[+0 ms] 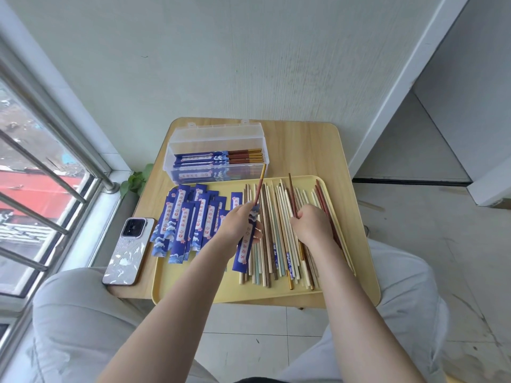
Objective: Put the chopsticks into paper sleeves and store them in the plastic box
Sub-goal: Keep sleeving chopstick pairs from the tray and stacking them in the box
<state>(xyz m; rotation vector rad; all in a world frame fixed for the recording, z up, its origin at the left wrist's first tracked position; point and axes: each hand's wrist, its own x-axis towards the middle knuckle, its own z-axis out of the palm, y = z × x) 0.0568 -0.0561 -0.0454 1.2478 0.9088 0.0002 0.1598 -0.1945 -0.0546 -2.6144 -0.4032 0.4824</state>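
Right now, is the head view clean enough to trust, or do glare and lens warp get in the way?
Head view: daylight from the window is soft and even; white glare only on the phone back; wide-angle warp bends the window bars and wall edges; both hands, left hand and right hand, and the loose chopsticks are reasonably sharp.

Sleeves (188,219) left on tray (276,293), chopsticks (279,230) right; box (217,153) behind, phone (128,251) left

arms: bare, no sleeves | trousers (83,313): light grey, loose
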